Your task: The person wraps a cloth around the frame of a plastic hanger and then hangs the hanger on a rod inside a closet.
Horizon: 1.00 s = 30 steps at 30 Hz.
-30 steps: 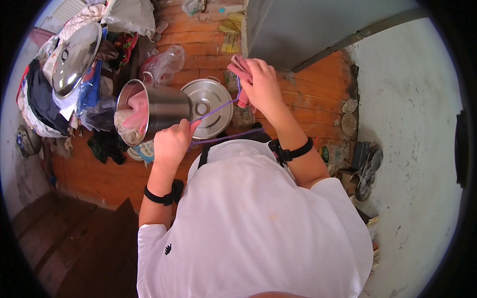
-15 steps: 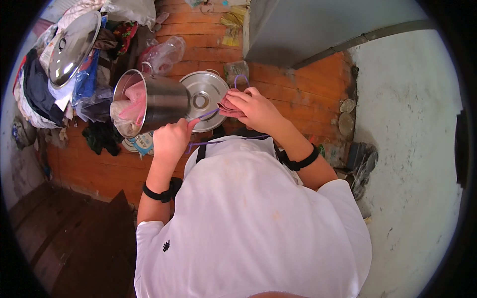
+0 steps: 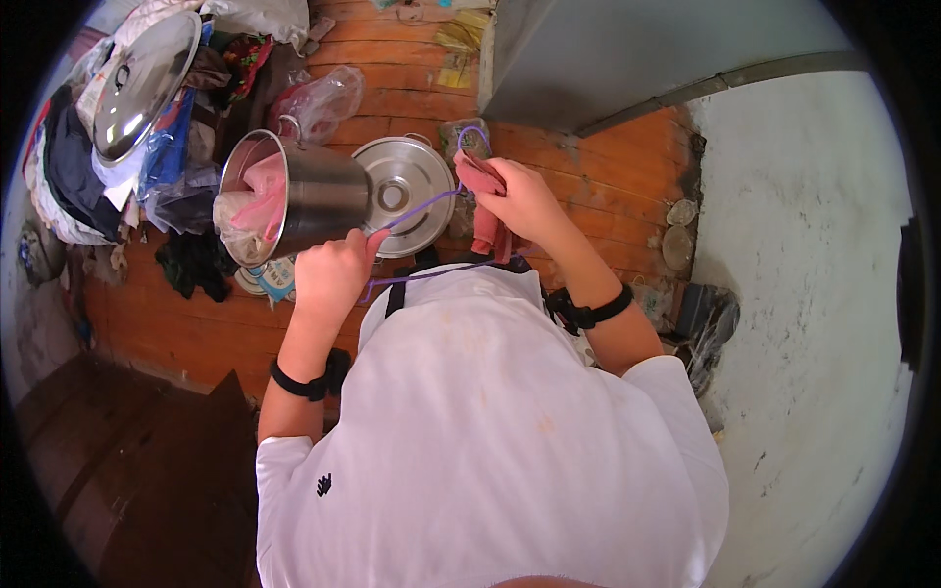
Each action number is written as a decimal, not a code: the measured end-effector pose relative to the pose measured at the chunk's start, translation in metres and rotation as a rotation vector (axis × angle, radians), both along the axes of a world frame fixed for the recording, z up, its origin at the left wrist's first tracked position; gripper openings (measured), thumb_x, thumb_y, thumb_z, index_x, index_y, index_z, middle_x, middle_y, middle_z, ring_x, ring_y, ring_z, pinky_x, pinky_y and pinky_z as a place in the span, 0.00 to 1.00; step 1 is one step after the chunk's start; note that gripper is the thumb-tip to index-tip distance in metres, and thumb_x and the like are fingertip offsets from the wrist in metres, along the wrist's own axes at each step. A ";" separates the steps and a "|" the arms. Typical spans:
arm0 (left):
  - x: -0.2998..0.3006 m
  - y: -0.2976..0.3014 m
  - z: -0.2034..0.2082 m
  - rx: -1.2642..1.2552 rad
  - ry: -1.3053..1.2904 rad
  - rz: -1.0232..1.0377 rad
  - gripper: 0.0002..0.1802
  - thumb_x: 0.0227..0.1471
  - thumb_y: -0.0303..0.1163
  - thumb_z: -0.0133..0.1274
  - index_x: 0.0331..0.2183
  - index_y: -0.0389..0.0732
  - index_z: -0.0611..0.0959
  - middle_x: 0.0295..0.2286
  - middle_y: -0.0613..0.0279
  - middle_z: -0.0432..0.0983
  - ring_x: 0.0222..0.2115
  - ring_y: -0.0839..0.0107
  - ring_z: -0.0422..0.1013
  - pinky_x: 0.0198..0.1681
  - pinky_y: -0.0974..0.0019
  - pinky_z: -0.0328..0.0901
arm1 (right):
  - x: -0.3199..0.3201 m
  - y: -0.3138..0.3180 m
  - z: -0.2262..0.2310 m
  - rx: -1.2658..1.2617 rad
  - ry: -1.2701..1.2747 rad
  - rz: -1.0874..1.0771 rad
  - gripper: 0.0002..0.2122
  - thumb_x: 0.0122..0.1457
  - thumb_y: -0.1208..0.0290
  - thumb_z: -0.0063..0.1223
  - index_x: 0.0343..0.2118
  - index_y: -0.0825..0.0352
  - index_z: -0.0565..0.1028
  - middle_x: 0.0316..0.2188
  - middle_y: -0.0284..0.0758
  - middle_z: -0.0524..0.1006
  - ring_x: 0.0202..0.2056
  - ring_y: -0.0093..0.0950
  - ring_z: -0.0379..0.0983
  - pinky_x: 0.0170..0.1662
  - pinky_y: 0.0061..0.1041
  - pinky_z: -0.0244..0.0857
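A purple clothes hanger (image 3: 421,208) is stretched between my hands, its hook up at the far right end and its lower bar close to my shirt. My left hand (image 3: 331,272) is closed around the hanger's left end. My right hand (image 3: 529,201) is closed on a pinkish-red cloth (image 3: 480,176) just below the hook, beside the hanger's neck. Part of the cloth hangs down below my fingers, toward the lower bar. Whether the cloth wraps fully round the hanger there is hidden.
A tipped steel pot (image 3: 319,201) with pink and white plastic bags inside lies beyond my left hand. A round steel lid (image 3: 407,230) is on the wooden floor beside it. Piled clothes (image 3: 74,176) with another lid (image 3: 147,88) are at far left; a grey panel (image 3: 637,59) stands far right.
My right hand has moved up the hanger toward the hook. The cloth, bunched on the hanger's arm before, now hangs down from that hand. My left hand still grips the left end.
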<state>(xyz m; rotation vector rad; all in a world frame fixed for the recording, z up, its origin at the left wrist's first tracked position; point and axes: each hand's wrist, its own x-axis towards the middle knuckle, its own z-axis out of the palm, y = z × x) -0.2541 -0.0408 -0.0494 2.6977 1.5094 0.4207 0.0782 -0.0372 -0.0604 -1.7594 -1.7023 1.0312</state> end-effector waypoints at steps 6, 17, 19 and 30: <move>0.000 -0.008 -0.006 0.047 0.036 -0.115 0.30 0.64 0.50 0.64 0.16 0.47 0.74 0.09 0.58 0.71 0.10 0.58 0.73 0.14 0.59 0.68 | -0.004 0.022 -0.029 0.028 0.141 -0.275 0.23 0.57 0.63 0.70 0.52 0.72 0.79 0.42 0.47 0.85 0.44 0.40 0.84 0.50 0.36 0.75; 0.002 -0.015 0.008 0.027 0.026 -0.160 0.28 0.62 0.49 0.66 0.16 0.46 0.76 0.10 0.58 0.72 0.10 0.59 0.72 0.15 0.60 0.68 | 0.008 0.034 -0.059 0.065 0.308 -0.511 0.27 0.57 0.57 0.74 0.50 0.73 0.78 0.42 0.42 0.84 0.44 0.32 0.81 0.50 0.33 0.74; 0.001 -0.018 0.007 0.021 0.025 -0.159 0.28 0.62 0.49 0.66 0.16 0.46 0.77 0.11 0.58 0.73 0.11 0.59 0.73 0.15 0.60 0.68 | 0.017 0.025 -0.065 0.030 0.191 -0.464 0.27 0.56 0.56 0.74 0.50 0.73 0.78 0.42 0.43 0.84 0.44 0.34 0.82 0.50 0.34 0.75; -0.001 -0.022 0.000 0.005 -0.022 -0.130 0.29 0.63 0.50 0.65 0.16 0.47 0.76 0.10 0.58 0.71 0.12 0.57 0.73 0.15 0.59 0.66 | 0.089 -0.004 -0.076 -0.038 0.175 -0.504 0.26 0.60 0.61 0.70 0.55 0.72 0.75 0.47 0.42 0.83 0.48 0.32 0.81 0.51 0.34 0.74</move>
